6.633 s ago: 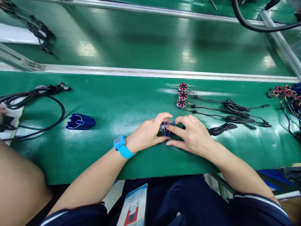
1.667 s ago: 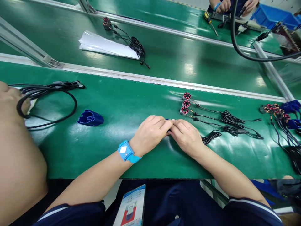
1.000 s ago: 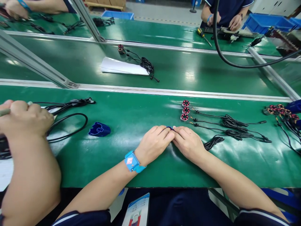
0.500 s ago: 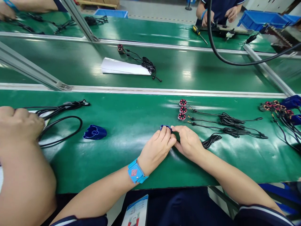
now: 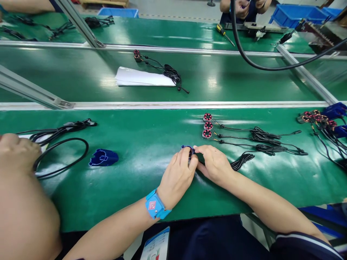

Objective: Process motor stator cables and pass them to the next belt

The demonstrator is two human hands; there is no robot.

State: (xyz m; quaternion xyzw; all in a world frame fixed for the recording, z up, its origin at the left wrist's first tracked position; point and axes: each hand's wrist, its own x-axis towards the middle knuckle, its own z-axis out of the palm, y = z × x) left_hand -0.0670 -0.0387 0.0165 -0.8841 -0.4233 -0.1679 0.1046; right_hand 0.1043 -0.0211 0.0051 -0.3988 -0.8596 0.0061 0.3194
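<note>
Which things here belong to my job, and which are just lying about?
Likely in the job:
blue part in your left hand
second blue part
three wired coils

Probably just lying about:
white sheets
yellow-and-black screwdriver

Attire of the person. A bright blue wristband encircles the left wrist; its squarish plate bears a pale diamond with pink-red lines, with a small round stud beside it. Above the wristband, the left hand is ungloved, as is the right hand to its upper right. Below the wristband lies a card badge, blue along its upper edge and paler beneath. Right of the wristband and lower, a dark navy shirt; farther right, its short right sleeve, edged by a white stripe.
</note>
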